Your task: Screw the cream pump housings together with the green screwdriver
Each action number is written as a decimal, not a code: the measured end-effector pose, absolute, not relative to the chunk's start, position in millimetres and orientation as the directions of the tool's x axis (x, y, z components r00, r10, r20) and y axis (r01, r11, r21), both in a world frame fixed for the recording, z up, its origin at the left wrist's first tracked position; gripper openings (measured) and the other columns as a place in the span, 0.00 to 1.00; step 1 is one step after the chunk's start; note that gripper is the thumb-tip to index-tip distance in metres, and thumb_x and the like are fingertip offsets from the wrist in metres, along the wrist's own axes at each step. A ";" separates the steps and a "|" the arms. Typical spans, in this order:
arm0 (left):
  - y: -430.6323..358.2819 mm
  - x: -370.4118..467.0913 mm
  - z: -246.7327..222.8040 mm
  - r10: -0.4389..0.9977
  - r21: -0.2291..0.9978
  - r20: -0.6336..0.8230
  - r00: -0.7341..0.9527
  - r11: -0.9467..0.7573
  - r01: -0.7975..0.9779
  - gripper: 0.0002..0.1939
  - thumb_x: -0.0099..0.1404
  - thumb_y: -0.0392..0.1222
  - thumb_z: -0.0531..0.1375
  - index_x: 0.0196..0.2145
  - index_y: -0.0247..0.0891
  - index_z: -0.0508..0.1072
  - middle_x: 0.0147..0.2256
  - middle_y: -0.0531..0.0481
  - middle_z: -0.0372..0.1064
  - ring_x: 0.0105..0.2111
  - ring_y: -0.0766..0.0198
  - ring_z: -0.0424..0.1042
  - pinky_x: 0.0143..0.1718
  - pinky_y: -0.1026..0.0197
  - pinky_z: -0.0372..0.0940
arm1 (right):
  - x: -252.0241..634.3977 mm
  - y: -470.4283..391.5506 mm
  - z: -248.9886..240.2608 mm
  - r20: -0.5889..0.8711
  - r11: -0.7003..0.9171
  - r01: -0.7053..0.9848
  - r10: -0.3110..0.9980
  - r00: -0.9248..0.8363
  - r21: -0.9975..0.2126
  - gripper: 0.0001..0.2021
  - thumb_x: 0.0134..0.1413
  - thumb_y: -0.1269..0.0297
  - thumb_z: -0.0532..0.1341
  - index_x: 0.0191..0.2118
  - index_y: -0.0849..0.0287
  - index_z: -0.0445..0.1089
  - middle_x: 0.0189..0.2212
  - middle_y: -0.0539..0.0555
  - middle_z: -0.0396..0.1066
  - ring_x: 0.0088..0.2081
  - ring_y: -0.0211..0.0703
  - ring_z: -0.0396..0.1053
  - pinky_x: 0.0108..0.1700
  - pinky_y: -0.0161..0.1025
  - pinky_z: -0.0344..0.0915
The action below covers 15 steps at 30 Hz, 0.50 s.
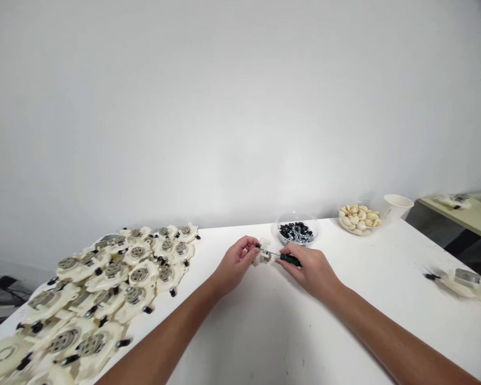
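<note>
Near the middle of the table, my left hand [237,263] pinches a small black piece at the left end of a small cream-coloured part [263,259]. My right hand [309,267] is closed round the dark green handle of a screwdriver [291,260]. The screwdriver's thin metal shaft points left, across the cream part toward my left fingertips. Whether its tip touches a screw is too small to tell. Just behind my right hand stands a clear bowl [315,231] of black pieces and silvery screws.
Many cream housings with round metal discs and black knobs [138,275] cover the table's left side. At the back right are a bowl of cream pieces [359,219] and a white cup [396,206]. Another housing [463,283] lies far right, near a side shelf [465,214].
</note>
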<state>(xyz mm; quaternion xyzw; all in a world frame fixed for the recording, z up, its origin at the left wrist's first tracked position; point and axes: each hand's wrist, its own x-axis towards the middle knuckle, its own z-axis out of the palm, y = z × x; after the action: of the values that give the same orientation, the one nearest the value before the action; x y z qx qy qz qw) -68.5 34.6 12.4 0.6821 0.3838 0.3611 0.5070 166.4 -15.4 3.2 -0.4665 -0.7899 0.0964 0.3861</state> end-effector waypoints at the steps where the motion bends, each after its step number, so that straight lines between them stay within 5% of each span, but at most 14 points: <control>1: 35.0 -68.6 12.5 0.889 0.972 0.103 0.446 -0.186 0.147 0.14 0.72 0.52 0.58 0.46 0.40 0.70 0.31 0.55 0.60 0.31 0.66 0.62 0.34 0.64 0.59 | 167.8 -14.0 2.4 0.543 0.565 0.668 0.793 -0.277 -0.484 0.03 0.69 0.62 0.59 0.42 0.54 0.67 0.34 0.52 0.76 0.31 0.42 0.72 0.33 0.37 0.61; 10: 39.7 -72.0 13.5 0.859 0.985 0.105 0.500 -0.158 0.065 0.14 0.72 0.52 0.60 0.45 0.39 0.70 0.32 0.55 0.61 0.32 0.66 0.61 0.37 0.64 0.59 | 156.0 -19.7 0.1 0.501 0.550 0.672 0.813 -0.296 -0.496 0.09 0.72 0.61 0.54 0.38 0.55 0.67 0.30 0.52 0.72 0.27 0.42 0.66 0.30 0.38 0.55; 13: 39.6 -72.1 11.6 0.862 0.986 0.106 0.495 -0.155 0.060 0.14 0.72 0.52 0.60 0.46 0.39 0.70 0.32 0.55 0.61 0.31 0.66 0.61 0.36 0.63 0.60 | 149.2 -22.8 2.7 0.414 0.441 0.595 0.890 -0.192 -0.673 0.09 0.71 0.58 0.56 0.38 0.55 0.64 0.27 0.48 0.69 0.26 0.39 0.64 0.29 0.36 0.56; 15: 38.9 -72.1 10.9 0.863 0.986 0.106 0.494 -0.156 0.061 0.15 0.72 0.52 0.60 0.46 0.39 0.69 0.32 0.55 0.60 0.31 0.66 0.62 0.36 0.63 0.61 | 145.9 -22.6 4.8 0.205 0.232 0.395 0.973 -0.111 -0.889 0.12 0.68 0.54 0.60 0.35 0.54 0.62 0.23 0.45 0.63 0.24 0.37 0.59 0.26 0.34 0.54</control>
<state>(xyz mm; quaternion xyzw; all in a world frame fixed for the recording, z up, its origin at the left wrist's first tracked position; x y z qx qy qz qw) -72.1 38.9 10.9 0.6670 0.3463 0.3647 0.5497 145.9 -22.6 4.8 -0.5163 -0.6619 0.3426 0.4218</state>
